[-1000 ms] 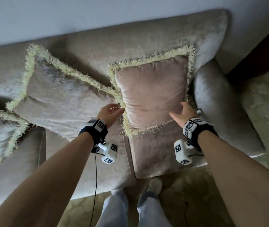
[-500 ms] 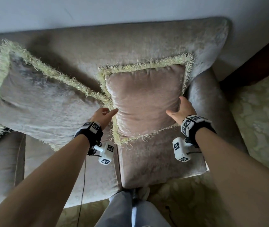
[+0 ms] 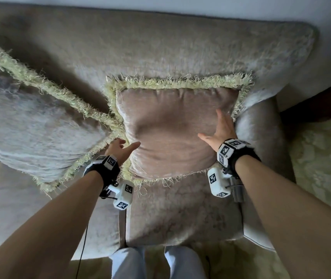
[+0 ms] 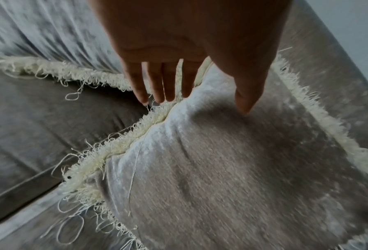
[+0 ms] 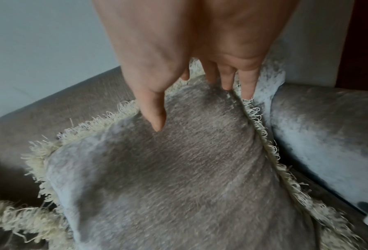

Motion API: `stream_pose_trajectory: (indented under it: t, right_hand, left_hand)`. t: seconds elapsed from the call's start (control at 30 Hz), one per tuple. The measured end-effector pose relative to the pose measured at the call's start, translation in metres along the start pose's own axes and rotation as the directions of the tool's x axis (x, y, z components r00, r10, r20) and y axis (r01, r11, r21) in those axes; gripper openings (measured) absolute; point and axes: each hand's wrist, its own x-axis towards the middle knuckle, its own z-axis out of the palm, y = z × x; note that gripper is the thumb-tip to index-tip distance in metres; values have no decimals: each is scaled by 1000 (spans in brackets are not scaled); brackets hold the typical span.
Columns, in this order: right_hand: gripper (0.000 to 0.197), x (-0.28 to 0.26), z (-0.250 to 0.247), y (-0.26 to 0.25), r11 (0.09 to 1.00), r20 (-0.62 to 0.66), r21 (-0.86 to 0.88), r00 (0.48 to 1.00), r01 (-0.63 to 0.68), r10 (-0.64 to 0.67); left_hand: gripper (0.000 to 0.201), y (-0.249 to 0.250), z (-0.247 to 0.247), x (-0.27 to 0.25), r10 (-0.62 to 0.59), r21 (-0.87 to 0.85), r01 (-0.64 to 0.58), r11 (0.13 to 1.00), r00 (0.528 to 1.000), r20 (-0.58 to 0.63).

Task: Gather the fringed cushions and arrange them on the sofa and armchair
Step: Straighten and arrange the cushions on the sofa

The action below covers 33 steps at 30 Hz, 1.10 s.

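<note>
My left hand (image 3: 120, 149) and right hand (image 3: 220, 130) — fingers straight, spread apart — flank the pink fringed cushion (image 3: 172, 133) propped upright on the sofa (image 3: 160, 47).

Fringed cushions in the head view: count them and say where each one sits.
2. The pink cushion leans on the sofa backrest beside its right armrest, between both hands. The larger grey cushion leans to its left, cut off by the frame edge; more may lie beyond.

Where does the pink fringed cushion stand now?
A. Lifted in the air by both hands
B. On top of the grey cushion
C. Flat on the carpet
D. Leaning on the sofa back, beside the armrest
D: the pink fringed cushion leans on the sofa back, its right edge beside the armrest.
</note>
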Motion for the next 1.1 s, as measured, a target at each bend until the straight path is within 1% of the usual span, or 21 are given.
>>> stream_pose_trajectory:
  t: [0.07,0.17,0.23,0.27,0.37,0.4,0.5,0.57,0.67,0.8,0.87,0.93,1.03,1.1]
  right_hand:
    - [104,21,5,8,1000,9,1,1000,6,-6]
    - [113,44,12,18,999,28,-32,999,18,-17]
    - [120,61,14,22,998,29,-57,999,27,-25]
    - [122,69,17,24,998,37,-61,999,9,-7]
    - [121,80,24,26,999,27,-44,999,-22,23]
    - [118,84,28,28,999,10,-38,1000,-12,12]
    - [107,94,38,33,1000,-61,-20,998,5,-6]
    - [97,99,41,33,1000,-81,-13,997,-7,5]
    - [77,103,43,34,998,-62,-24,997,-52,51]
    - [67,106,43,31,993,-55,-86,996,-79,74]
    - [62,103,39,29,992,-57,-101,995,-82,76]
    - [52,100,29,28,993,-47,-95,997,-67,62]
    - [41,100,6,28,994,-1,-94,998,-55,55]
    - [39,97,-12,33,992,12,-95,996,-84,86]
  left_hand:
    - [89,-4,14,10,-41,9,42,999,999,-22]
    - [92,-13,30,19,-100,26,101,994,994,-34]
    - [93,-19,38,30,-112,40,114,993,992,-51]
    - [93,-22,44,38,-116,44,119,992,991,-62]
    - [93,-24,53,48,-123,52,127,991,990,-71]
    - [90,-26,58,54,-121,44,124,991,990,-71]
    - [61,-24,73,66,-81,-1,81,997,994,-71]
    - [62,-20,79,74,-94,-58,88,994,991,-96]
    - [66,-20,83,82,-118,-106,106,989,986,-121]
    - [55,-14,79,84,-101,46,112,993,976,-194]
    - [48,-8,76,78,-78,94,97,991,979,-186]
    - [43,-5,71,69,-42,111,63,992,982,-182]
    - [43,-3,63,46,4,140,14,990,991,-132]
    - [51,2,59,29,88,192,-71,979,993,-79]
